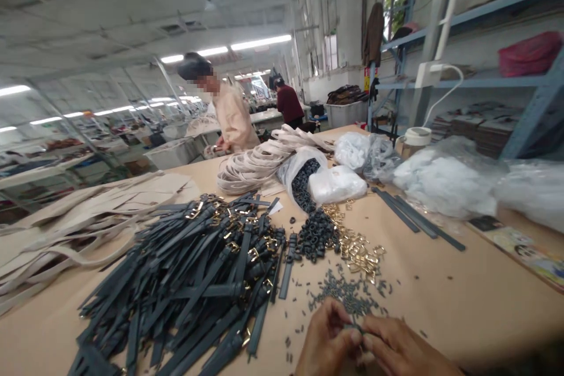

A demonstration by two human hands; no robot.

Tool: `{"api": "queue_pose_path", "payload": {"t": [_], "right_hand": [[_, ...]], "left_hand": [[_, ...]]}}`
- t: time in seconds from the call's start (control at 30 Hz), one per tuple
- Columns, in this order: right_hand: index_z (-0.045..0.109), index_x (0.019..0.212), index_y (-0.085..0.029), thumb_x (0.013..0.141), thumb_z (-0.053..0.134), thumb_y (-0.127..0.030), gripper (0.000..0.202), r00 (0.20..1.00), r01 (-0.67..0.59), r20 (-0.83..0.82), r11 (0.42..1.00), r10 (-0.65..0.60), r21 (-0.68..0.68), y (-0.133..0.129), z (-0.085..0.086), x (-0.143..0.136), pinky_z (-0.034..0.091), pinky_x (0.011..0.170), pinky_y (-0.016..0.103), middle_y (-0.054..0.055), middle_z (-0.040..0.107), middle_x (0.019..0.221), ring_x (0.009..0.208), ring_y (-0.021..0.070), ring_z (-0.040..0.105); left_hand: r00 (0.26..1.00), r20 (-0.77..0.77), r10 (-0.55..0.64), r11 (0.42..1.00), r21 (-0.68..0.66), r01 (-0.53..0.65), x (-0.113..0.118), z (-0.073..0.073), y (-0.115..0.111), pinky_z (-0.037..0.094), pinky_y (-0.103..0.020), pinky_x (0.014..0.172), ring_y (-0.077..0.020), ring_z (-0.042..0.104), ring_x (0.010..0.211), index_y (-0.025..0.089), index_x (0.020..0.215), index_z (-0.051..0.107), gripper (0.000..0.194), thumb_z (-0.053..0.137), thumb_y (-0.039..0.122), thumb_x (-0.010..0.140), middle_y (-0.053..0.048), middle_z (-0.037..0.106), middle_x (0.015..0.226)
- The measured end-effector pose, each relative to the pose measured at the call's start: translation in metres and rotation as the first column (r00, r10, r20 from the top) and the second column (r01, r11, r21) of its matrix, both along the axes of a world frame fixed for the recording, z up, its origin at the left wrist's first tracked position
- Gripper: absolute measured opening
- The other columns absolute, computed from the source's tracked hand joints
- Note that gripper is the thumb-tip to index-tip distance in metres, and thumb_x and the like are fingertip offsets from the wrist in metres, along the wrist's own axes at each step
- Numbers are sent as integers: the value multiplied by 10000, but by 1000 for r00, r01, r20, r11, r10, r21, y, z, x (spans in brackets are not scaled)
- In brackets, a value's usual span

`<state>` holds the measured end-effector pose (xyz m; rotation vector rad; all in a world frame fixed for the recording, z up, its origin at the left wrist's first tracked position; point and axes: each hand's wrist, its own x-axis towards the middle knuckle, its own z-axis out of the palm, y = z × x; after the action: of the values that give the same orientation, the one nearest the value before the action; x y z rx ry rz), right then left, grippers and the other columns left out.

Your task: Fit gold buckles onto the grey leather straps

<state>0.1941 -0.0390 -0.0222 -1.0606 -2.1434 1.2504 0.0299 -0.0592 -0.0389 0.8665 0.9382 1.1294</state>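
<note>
My grip: both hands, left hand (328, 338) and right hand (394, 349), pinch one small dark piece (359, 329) above the tabletop (462, 299); assembly step underway, fine alignment needed.

Only the person's two bare hands show, at the lower edge of the view. The left hand (326, 338) and right hand (399, 349) wear no gloves, rings or watch; no sleeve reaches either wrist in view. Fingers (341, 338) are bare too.

Single head-worn view, forward and down over worktable (462, 299).
</note>
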Motion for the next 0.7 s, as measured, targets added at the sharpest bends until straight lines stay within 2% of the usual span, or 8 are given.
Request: {"api": "queue_pose_path", "payload": {"t": [0.07,0.13,0.23,0.37,0.53,0.63,0.7], "right_hand": [[551,913,-184,849,373,-436,315,999,34,0,999,-34,-4,-3,-4,-1,410,785,320,105,612,908,830,209,554],[507,855,-184,894,275,-418,332,999,53,12,997,-53,-47,-4,-6,-4,427,687,286,67,595,777,709,170,551],[447,870,-187,911,264,-410,291,998,65,-11,993,-67,-101,-3,-6,-10,404,568,231,-7,542,621,577,128,525],[430,917,-181,904,333,-363,207,995,88,-43,992,-92,-93,0,-3,-13,397,600,226,-1,592,673,639,129,564],[442,798,-180,865,388,-258,116,995,57,-66,978,-72,-200,7,-1,-10,412,524,206,-14,588,620,490,95,532],[460,793,-172,841,388,-222,100,987,-69,-162,928,10,-365,13,3,-6,403,453,182,-19,568,639,440,74,507],[483,811,-165,842,381,-226,123,972,-143,-229,888,44,-437,18,4,-3,372,407,162,-20,549,651,411,55,457]], "left_hand": [[996,-63,59,997,-36,-61,0,8,-2,365,-198,510,-81,463,535,164,802,469,340,685,378,649,41,480,617],[986,-142,90,995,-36,-96,-1,9,-2,355,-186,505,-68,434,532,152,790,487,274,620,380,717,45,464,611],[973,-230,21,999,-32,-29,1,3,-2,327,-180,486,-55,388,510,137,708,486,259,579,375,755,48,445,585],[956,-289,-55,998,-22,50,8,0,-2,339,-192,502,-67,412,517,133,648,481,281,554,372,775,35,466,558],[962,-272,11,996,-82,-34,8,-3,2,358,-203,486,-81,463,485,141,738,497,258,474,384,824,25,516,561],[982,-182,53,994,-79,-69,8,-1,5,378,-206,514,-86,485,502,150,726,491,248,446,364,843,25,526,553],[993,-122,6,997,-70,-15,9,2,9,392,-213,533,-94,497,518,153,710,491,261,417,357,855,22,527,549]]}}
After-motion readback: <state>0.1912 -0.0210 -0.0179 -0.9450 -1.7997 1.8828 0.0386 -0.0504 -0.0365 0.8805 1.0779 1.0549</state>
